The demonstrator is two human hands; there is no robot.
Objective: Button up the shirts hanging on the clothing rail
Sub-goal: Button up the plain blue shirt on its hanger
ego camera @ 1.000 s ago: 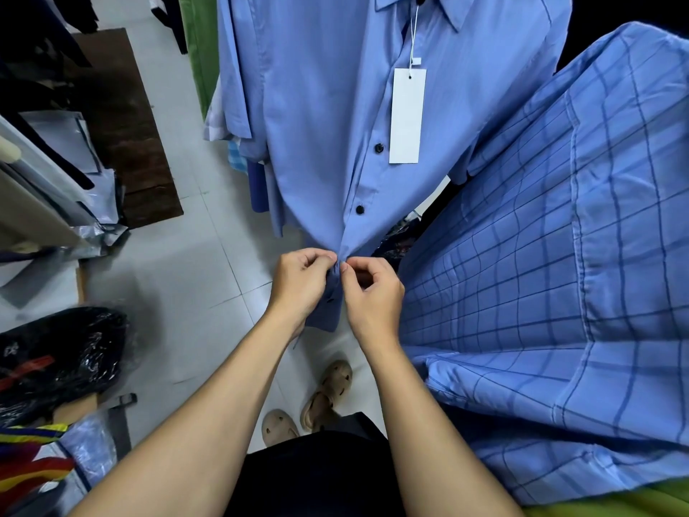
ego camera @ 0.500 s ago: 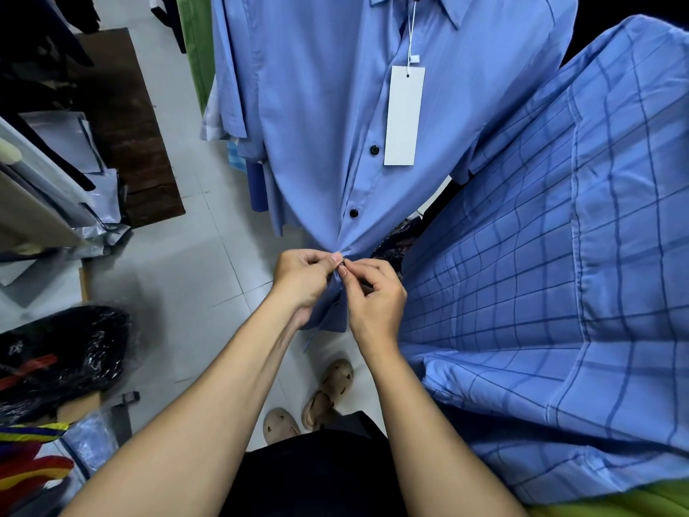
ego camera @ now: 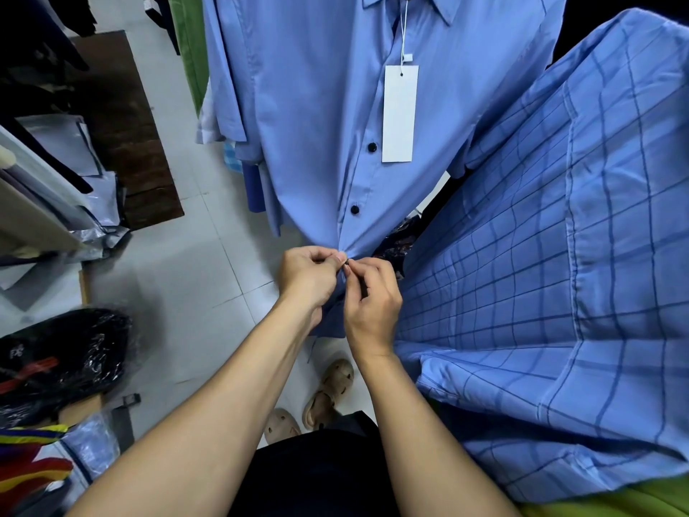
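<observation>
Two hands meet low on the front placket of the plain blue shirt (ego camera: 320,117), which hangs at twelve o'clock from the person. The left hand (ego camera: 304,279) pinches the fabric edge between thumb and curled fingers, and the right hand (ego camera: 369,304) pinches a small dark button (ego camera: 347,261) with its thumb and forefinger tips, the two pinches almost touching. Whether the button is already through its hole cannot be told, since the fingers hide it.

To do this step well, the left hand should probably hold the buttonhole edge taut and flat while the right tilts the button on edge and feeds it through, then both ease off so the placket settles straight. Pulling too hard downward looks risky, as the cloth already gathers into tight creases at the pinch.

Above the hands two black buttons, the lower (ego camera: 354,209) and the upper (ego camera: 371,147), sit done up along the placket at about one o'clock. A blank white hang tag (ego camera: 399,113) dangles on a string from the collar, just beside the upper button. The shirt is light blue, smooth and short-sleeved. At three o'clock a blue checked shirt (ego camera: 559,255) hangs close by, its front not visible
</observation>
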